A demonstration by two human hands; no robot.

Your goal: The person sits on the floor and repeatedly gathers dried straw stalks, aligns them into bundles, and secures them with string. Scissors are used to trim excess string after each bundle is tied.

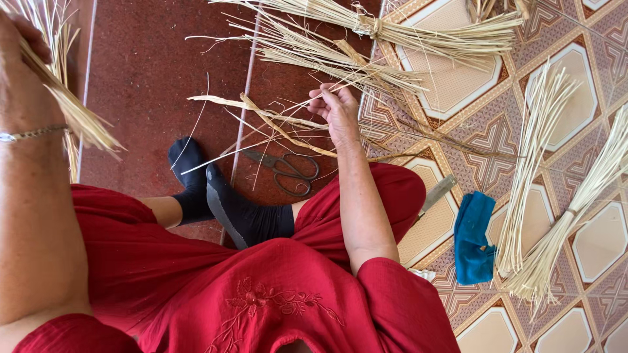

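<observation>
1. My left hand is cut off at the picture's top left corner, closed around a bundle of straw.
2. My right hand reaches to loose straw strands on the floor, fingers curled; whether it pinches one I cannot tell.
3. Scissors lie just beside my sock.

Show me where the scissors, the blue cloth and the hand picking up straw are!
scissors (pixel 288 171): head view, on the pivot where the blades meet the handles.
blue cloth (pixel 474 236): head view, on the middle of the folded cloth.
right hand (pixel 339 112): head view, on the back of the hand, among loose straw strands (pixel 275 124).
</observation>
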